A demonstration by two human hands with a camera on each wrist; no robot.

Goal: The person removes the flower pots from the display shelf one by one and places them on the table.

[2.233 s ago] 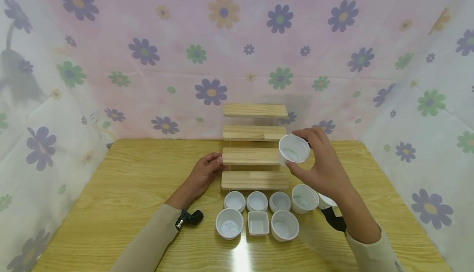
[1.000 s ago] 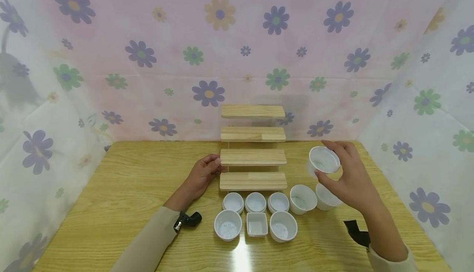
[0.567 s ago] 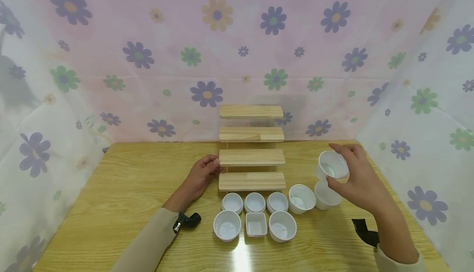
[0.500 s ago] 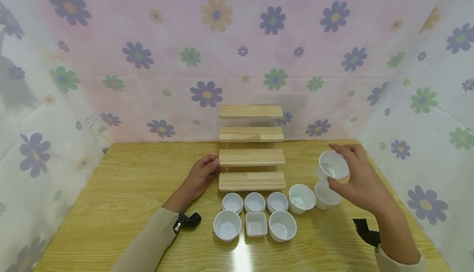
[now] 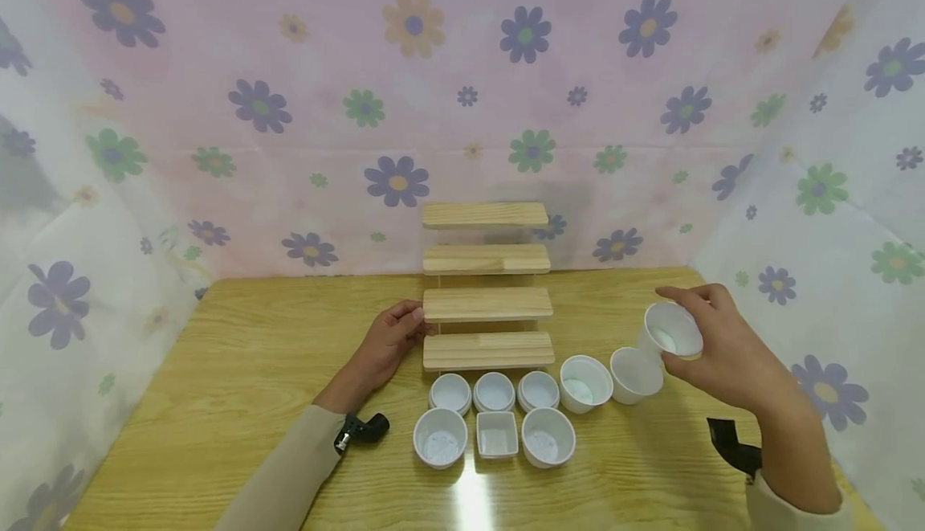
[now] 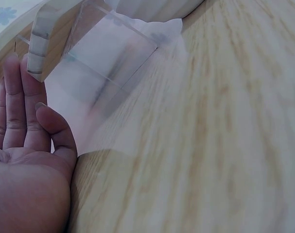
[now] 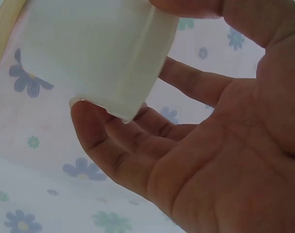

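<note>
My right hand point(image 5: 730, 358) pinches a white cup point(image 5: 675, 324) between thumb and fingertips, tilted and raised over the table's right side. Close up in the right wrist view, the fingertips press at the rim of this cup point(image 7: 94, 53). My left hand point(image 5: 385, 348) touches the left end of a stepped wooden display stand point(image 5: 487, 304). In the left wrist view, straight fingers point(image 6: 15, 104) reach behind a board end of the stand point(image 6: 40, 46), and the thumb is bent below it.
Below the stand, three small round dishes point(image 5: 495, 392) line up with two tall white cups point(image 5: 636, 376) to their right. In front stand two round bowls point(image 5: 440, 438) and a square dish point(image 5: 497, 435). A flowered cloth point(image 5: 470, 97) hangs behind the wooden table point(image 5: 267, 370).
My right hand has carried the cup from beside the stand toward the right, past the standing cups. The left hand has stayed at the stand.
</note>
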